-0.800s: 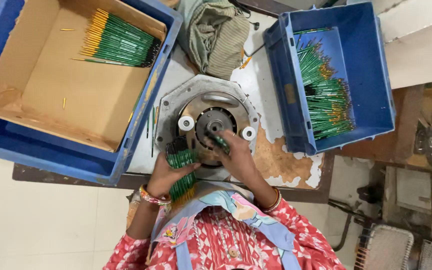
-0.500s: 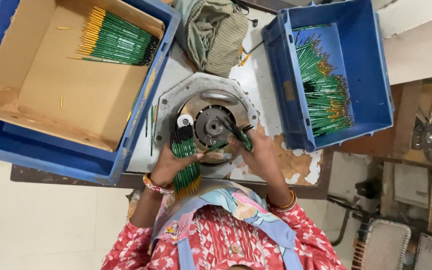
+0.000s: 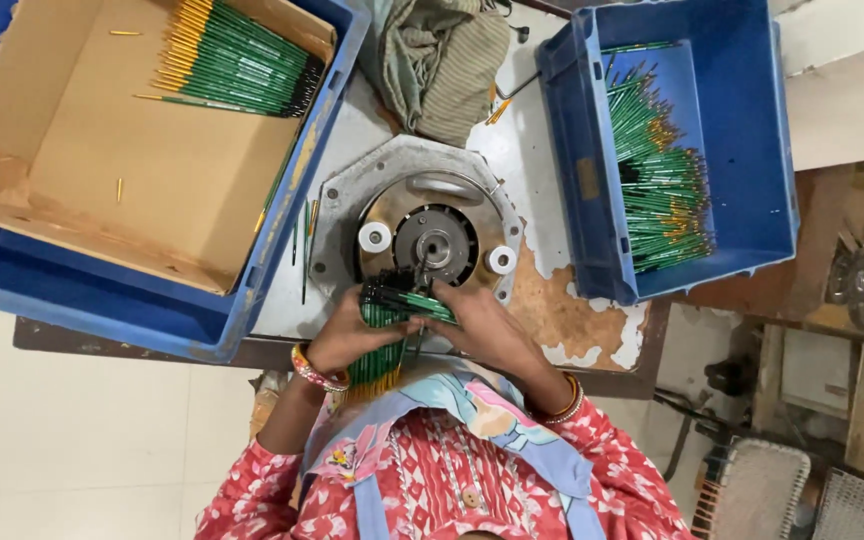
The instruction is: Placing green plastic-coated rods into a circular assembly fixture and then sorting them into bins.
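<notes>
**Brush bundle held at the round machine**

From my remote seat I saw the left hand [image 3: 347, 335] wrapped around a bundle of green brushes [image 3: 380, 340], its grip closed on them just in front of the round machine [image 3: 417, 230]. The bundle stood roughly upright, dark tips toward the machine's hub [image 3: 437, 245] and yellow ends toward the body, which I judged kept the tips within reach of the hub. The right hand [image 3: 487, 330] lay beside the bundle, its fingers pinching one or two brushes across the top; that grip was narrow and looked closed on them, perhaps to separate them from the rest.

Two white rollers [image 3: 374, 237] sat either side of the hub. Left of the machine, a cardboard-lined blue crate [image 3: 282, 250] held a neat row of brushes in its far corner. Right of the machine, another blue crate [image 3: 592, 180] held a looser heap. A folded cloth [image 3: 447, 60] lay beyond the machine on the surface [image 3: 542, 150].
</notes>
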